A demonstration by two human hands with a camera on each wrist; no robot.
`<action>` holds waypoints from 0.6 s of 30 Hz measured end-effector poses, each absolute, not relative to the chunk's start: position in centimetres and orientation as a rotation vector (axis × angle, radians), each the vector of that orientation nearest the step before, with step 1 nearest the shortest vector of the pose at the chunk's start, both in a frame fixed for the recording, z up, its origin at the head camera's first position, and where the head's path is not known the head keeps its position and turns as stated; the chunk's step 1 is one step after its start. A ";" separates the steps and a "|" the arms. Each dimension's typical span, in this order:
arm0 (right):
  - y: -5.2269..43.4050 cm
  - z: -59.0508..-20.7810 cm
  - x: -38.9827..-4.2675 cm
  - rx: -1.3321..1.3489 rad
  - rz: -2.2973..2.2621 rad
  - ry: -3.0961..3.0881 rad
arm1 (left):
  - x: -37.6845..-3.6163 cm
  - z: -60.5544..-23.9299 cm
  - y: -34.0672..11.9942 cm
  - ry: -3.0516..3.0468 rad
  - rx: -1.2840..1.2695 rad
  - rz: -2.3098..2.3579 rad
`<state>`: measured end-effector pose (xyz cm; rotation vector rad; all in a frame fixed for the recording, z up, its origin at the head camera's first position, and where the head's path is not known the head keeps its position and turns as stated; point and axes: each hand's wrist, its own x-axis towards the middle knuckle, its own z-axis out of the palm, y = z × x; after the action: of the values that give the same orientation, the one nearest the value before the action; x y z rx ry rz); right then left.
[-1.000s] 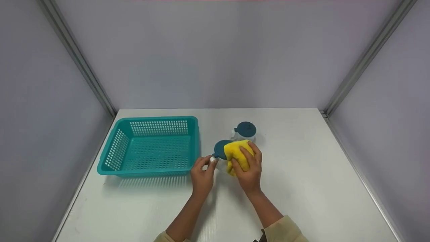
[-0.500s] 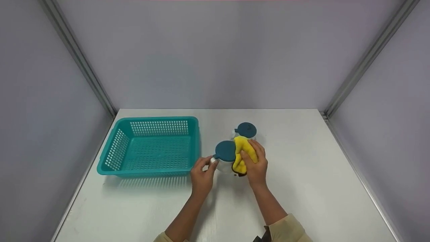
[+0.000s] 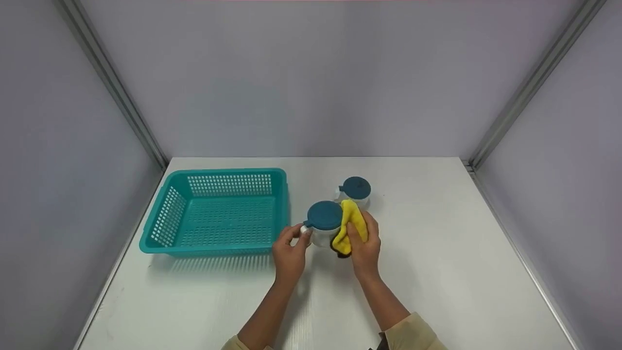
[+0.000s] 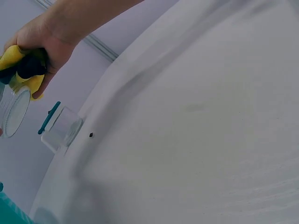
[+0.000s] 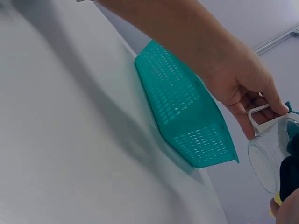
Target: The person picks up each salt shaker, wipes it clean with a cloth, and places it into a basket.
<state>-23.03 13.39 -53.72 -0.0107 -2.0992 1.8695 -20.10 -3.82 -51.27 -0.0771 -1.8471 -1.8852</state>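
Observation:
A clear jar (image 3: pixel 322 237) with a round dark blue lid (image 3: pixel 324 215) is held above the table; its ribbed base shows in both wrist views. My left hand (image 3: pixel 290 253) grips the jar's white handle (image 5: pixel 252 117) between thumb and curled fingers. With my right hand (image 3: pixel 365 248) I hold a folded yellow cloth (image 3: pixel 352 228), dark on its other face, against the jar's right side. Behind them a second jar of the same kind (image 4: pixel 61 127) stands upright on the table, its dark blue lid (image 3: pixel 357 187) on and its front partly covered by the cloth in the head view.
To the left is a teal perforated basket (image 3: pixel 278 214), its near right corner close to my left hand. A small dark speck (image 4: pixel 91 135) lies on the white table (image 3: pixel 461 253). Grey panels (image 3: pixel 311 78) wall in the back and both sides.
The cloth has slid from over the lid and front of the jar round to its right side, uncovering the lid. The jar and both hands have shifted slightly left in the last half second.

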 end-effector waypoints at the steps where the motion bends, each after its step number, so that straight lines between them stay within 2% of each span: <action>1: 13.3 -53.9 -23.0 0.016 1.838 -2.100 | -20.1 -51.2 -3.9 -1.845 -0.075 -1.895; 10: 11.7 -52.8 -21.2 0.112 1.717 -2.096 | -21.6 -53.3 -4.1 -1.831 0.026 -1.953; 18: 11.2 -52.7 -20.5 0.167 1.674 -2.066 | -21.8 -53.2 -4.1 -1.818 0.077 -1.955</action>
<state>-20.52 11.15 -52.72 0.1673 -2.0661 1.6737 -21.80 -4.10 -53.20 0.0770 -1.8179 -1.9547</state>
